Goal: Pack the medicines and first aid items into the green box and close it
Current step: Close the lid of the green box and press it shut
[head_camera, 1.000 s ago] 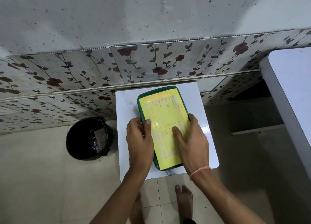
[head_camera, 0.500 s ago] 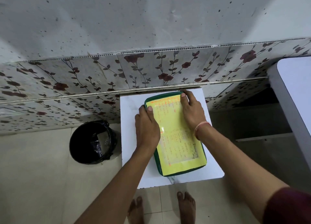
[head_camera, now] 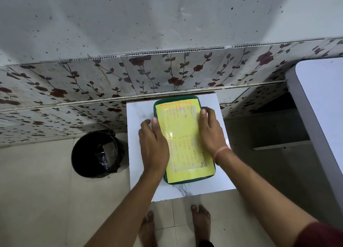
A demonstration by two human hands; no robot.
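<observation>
The green box (head_camera: 182, 128) lies shut on a small white marble-look table (head_camera: 215, 180), its lid covered by a yellow sheet with orange and dark handwriting. My left hand (head_camera: 154, 144) lies along the box's left edge, fingers curled over the side. My right hand (head_camera: 210, 131) presses on the right edge, palm down, a pink thread at the wrist. No medicines or first aid items are in sight outside the box.
A black bin (head_camera: 96, 154) with a dark liner stands on the tiled floor left of the table. A larger white table (head_camera: 323, 102) runs along the right side. A wall with floral tiles is just behind the box. My bare feet (head_camera: 201, 222) are below the table's near edge.
My hands went from the near end of the lid up to its far end, then back to the middle of the long edges. The box has stayed shut.
</observation>
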